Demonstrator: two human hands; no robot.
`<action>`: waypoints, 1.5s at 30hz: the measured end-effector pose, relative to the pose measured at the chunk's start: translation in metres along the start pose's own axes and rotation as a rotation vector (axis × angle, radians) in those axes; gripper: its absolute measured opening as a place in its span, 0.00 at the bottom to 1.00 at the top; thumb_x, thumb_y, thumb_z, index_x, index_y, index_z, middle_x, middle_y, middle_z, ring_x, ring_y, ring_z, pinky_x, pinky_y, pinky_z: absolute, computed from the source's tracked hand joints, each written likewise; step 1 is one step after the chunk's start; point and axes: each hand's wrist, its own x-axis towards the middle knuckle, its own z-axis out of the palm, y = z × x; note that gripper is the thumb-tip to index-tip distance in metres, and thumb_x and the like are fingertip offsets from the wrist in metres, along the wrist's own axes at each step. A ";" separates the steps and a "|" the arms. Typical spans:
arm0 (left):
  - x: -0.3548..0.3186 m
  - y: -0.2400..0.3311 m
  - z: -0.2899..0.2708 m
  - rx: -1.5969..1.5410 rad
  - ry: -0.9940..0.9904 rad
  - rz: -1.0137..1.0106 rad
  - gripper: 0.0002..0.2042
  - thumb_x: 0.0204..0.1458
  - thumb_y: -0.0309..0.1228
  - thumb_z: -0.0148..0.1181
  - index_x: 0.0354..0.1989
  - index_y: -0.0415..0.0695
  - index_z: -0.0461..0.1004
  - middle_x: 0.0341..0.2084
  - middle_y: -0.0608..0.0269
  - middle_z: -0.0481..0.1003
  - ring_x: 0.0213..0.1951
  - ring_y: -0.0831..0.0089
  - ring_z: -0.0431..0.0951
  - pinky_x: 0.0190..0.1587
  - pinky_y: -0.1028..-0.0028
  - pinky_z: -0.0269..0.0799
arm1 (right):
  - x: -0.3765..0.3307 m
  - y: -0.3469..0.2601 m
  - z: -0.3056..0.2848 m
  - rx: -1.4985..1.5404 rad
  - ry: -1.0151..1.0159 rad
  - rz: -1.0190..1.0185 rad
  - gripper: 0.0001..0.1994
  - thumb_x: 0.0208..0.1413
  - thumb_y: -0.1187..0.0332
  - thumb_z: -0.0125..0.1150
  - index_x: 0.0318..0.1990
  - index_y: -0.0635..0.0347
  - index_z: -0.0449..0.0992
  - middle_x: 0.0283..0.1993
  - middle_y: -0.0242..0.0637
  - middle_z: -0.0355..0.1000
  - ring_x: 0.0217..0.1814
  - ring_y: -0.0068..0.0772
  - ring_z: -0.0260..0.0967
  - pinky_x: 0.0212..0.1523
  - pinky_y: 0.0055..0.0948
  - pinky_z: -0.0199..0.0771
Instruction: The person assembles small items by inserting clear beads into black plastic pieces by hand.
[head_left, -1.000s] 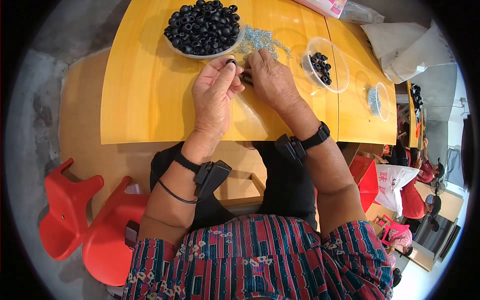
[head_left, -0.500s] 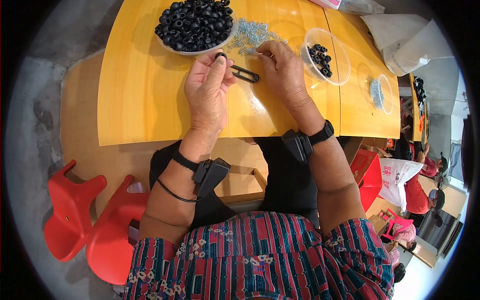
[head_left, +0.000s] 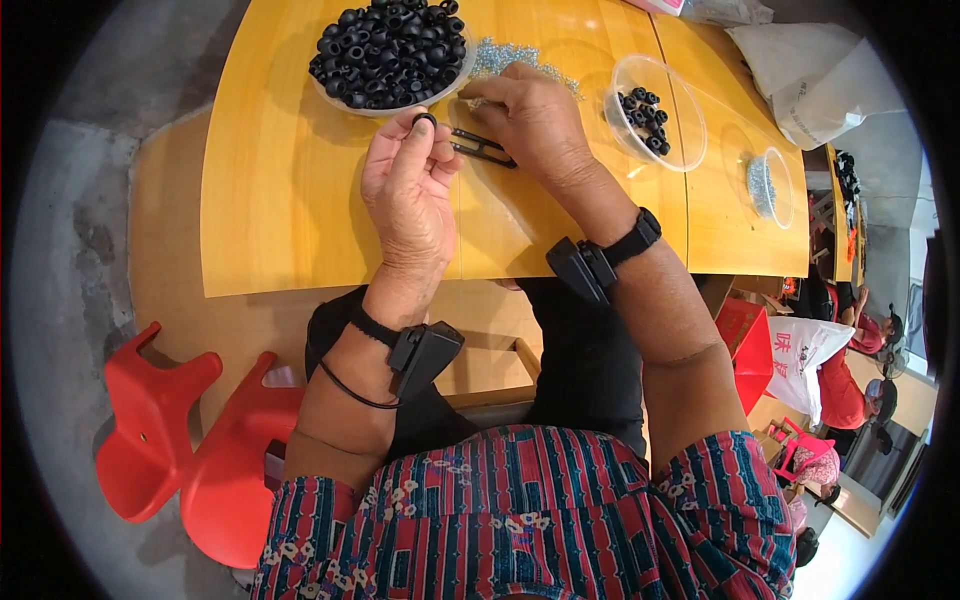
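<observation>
My left hand (head_left: 408, 185) pinches a small black rubber ring (head_left: 424, 120) between thumb and forefinger, just in front of a clear bowl heaped with several black rings (head_left: 390, 45). My right hand (head_left: 530, 120) rests on the yellow table (head_left: 290, 200) with its fingers closed on the black tweezers (head_left: 482, 148), whose tips point toward the ring. A loose pile of small silvery metal parts (head_left: 505, 55) lies right beyond the right hand.
A clear tub with a few black rings (head_left: 645, 105) and a smaller clear cup of silvery parts (head_left: 765, 185) stand to the right. White bags (head_left: 810, 70) lie at the far right. Red plastic stools (head_left: 190, 440) stand at lower left. Other people (head_left: 850, 380) sit at right.
The left hand has lifted the ring slightly and drawn it nearer to me. The right hand has shifted along with the tweezers, now angled toward the ring. The view has tilted.
</observation>
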 end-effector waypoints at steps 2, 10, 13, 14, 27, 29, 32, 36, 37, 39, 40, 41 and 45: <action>0.000 0.000 0.000 0.000 -0.008 -0.013 0.06 0.53 0.28 0.56 0.38 0.43 0.70 0.27 0.68 0.72 0.28 0.82 0.70 0.35 0.79 0.68 | 0.001 0.002 0.000 0.009 -0.027 -0.008 0.08 0.42 0.70 0.63 0.33 0.53 0.79 0.27 0.37 0.70 0.30 0.39 0.70 0.32 0.31 0.71; 0.000 -0.002 -0.001 -0.012 -0.029 -0.040 0.07 0.53 0.28 0.56 0.39 0.44 0.70 0.27 0.68 0.72 0.29 0.82 0.71 0.35 0.80 0.68 | -0.014 0.006 -0.007 0.025 -0.065 0.040 0.04 0.44 0.67 0.59 0.27 0.51 0.79 0.28 0.35 0.69 0.32 0.42 0.70 0.33 0.37 0.71; -0.001 -0.003 -0.002 0.014 -0.049 -0.050 0.07 0.53 0.27 0.57 0.39 0.43 0.70 0.28 0.68 0.72 0.29 0.83 0.71 0.34 0.80 0.68 | -0.024 0.003 -0.011 0.041 -0.076 0.037 0.04 0.46 0.68 0.58 0.27 0.54 0.77 0.29 0.36 0.68 0.32 0.42 0.70 0.33 0.37 0.71; -0.001 -0.004 -0.003 0.037 -0.068 -0.056 0.08 0.52 0.27 0.57 0.40 0.43 0.70 0.28 0.68 0.72 0.29 0.83 0.71 0.34 0.80 0.68 | -0.028 0.002 -0.013 0.019 -0.092 0.033 0.04 0.46 0.68 0.57 0.28 0.56 0.76 0.30 0.37 0.68 0.32 0.43 0.70 0.33 0.37 0.71; -0.001 -0.012 0.002 0.144 -0.234 -0.183 0.11 0.52 0.25 0.57 0.44 0.38 0.70 0.32 0.65 0.73 0.30 0.83 0.70 0.34 0.82 0.68 | -0.047 0.006 -0.030 0.357 0.066 0.268 0.03 0.52 0.74 0.56 0.33 0.64 0.72 0.30 0.40 0.71 0.31 0.33 0.70 0.33 0.27 0.71; -0.002 -0.010 0.002 0.138 -0.270 -0.206 0.13 0.53 0.25 0.57 0.46 0.38 0.70 0.35 0.65 0.73 0.32 0.82 0.71 0.36 0.82 0.68 | -0.046 0.003 -0.030 0.651 0.083 0.344 0.04 0.52 0.74 0.57 0.34 0.65 0.73 0.30 0.37 0.73 0.30 0.28 0.70 0.33 0.24 0.70; -0.001 -0.009 0.003 0.163 -0.254 -0.199 0.14 0.52 0.25 0.57 0.48 0.37 0.70 0.36 0.64 0.73 0.35 0.80 0.72 0.37 0.81 0.69 | -0.041 -0.008 -0.037 1.006 0.097 0.439 0.05 0.53 0.76 0.57 0.36 0.67 0.75 0.30 0.34 0.74 0.30 0.21 0.70 0.34 0.19 0.70; -0.001 -0.010 0.001 0.143 -0.271 -0.192 0.13 0.52 0.24 0.58 0.47 0.37 0.70 0.36 0.64 0.73 0.36 0.80 0.73 0.37 0.81 0.70 | -0.037 -0.024 -0.044 1.160 0.086 0.529 0.06 0.52 0.78 0.56 0.37 0.69 0.75 0.30 0.35 0.74 0.30 0.21 0.70 0.35 0.20 0.73; -0.001 -0.010 0.001 0.155 -0.265 -0.187 0.13 0.52 0.24 0.58 0.46 0.37 0.69 0.36 0.65 0.73 0.36 0.80 0.73 0.37 0.81 0.70 | -0.038 -0.024 -0.044 1.159 0.087 0.529 0.06 0.52 0.78 0.56 0.37 0.69 0.75 0.30 0.35 0.74 0.30 0.21 0.70 0.35 0.20 0.73; -0.001 -0.010 0.002 0.166 -0.260 -0.182 0.13 0.51 0.24 0.59 0.45 0.38 0.69 0.35 0.65 0.73 0.35 0.81 0.73 0.37 0.81 0.71 | -0.039 -0.022 -0.041 1.202 0.057 0.504 0.06 0.51 0.78 0.57 0.37 0.68 0.76 0.30 0.36 0.74 0.30 0.22 0.71 0.35 0.21 0.74; -0.002 -0.010 0.004 0.181 -0.258 -0.178 0.13 0.51 0.24 0.59 0.45 0.38 0.69 0.35 0.65 0.73 0.35 0.81 0.73 0.36 0.81 0.71 | -0.040 -0.023 -0.041 1.201 0.058 0.504 0.06 0.51 0.78 0.57 0.37 0.68 0.76 0.30 0.36 0.74 0.30 0.22 0.71 0.35 0.21 0.74; -0.002 -0.010 0.005 0.195 -0.257 -0.174 0.13 0.50 0.24 0.60 0.44 0.38 0.69 0.35 0.65 0.73 0.34 0.81 0.73 0.36 0.81 0.72 | -0.040 -0.023 -0.040 1.212 0.068 0.514 0.06 0.51 0.79 0.58 0.37 0.68 0.76 0.29 0.37 0.74 0.30 0.23 0.71 0.35 0.21 0.74; -0.001 -0.008 0.002 0.194 -0.255 -0.176 0.13 0.49 0.23 0.60 0.43 0.39 0.69 0.35 0.65 0.73 0.33 0.81 0.73 0.36 0.82 0.72 | -0.040 -0.025 -0.040 1.285 0.081 0.586 0.06 0.52 0.79 0.57 0.37 0.67 0.75 0.33 0.40 0.75 0.30 0.25 0.70 0.34 0.22 0.72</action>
